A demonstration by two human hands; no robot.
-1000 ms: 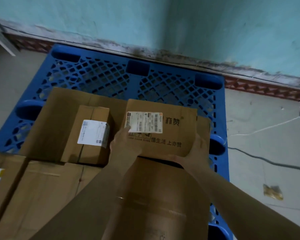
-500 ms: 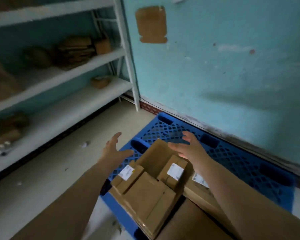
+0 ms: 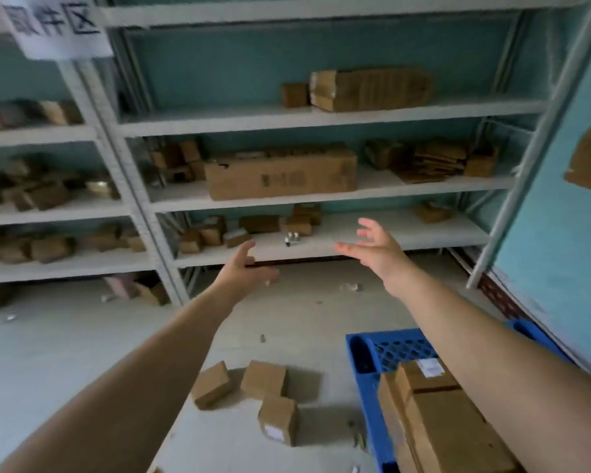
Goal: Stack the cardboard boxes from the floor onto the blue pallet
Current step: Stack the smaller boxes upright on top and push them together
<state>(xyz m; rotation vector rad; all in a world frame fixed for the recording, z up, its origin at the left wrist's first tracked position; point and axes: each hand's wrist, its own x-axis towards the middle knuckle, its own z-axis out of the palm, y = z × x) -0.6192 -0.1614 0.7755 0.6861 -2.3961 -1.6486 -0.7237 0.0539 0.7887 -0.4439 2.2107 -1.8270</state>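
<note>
Three small cardboard boxes sit loose on the floor (image 3: 65, 353) just left of the blue pallet (image 3: 367, 390): one tilted box (image 3: 211, 384), one beside it (image 3: 264, 378) and a nearer box with a label (image 3: 277, 420). The pallet already carries a stack of larger boxes (image 3: 447, 425) at its near corner. The likeliest trouble, as I judge it, is a poor pickup: these boxes lie at odd angles and close together, so a hurried reach could knock one into another or catch only a corner, and a small box set on the uneven stack might slide off (the pallet's open grid would not help a narrow one sit flat either). Both arms are stretched forward and raised, well above the floor boxes and in front of the white shelving (image 3: 321, 233). The left hand (image 3: 241, 268) has its fingers loosely spread and holds nothing; the right hand (image 3: 377, 247) is likewise empty, fingers splayed wide, palm turned inward.
</note>
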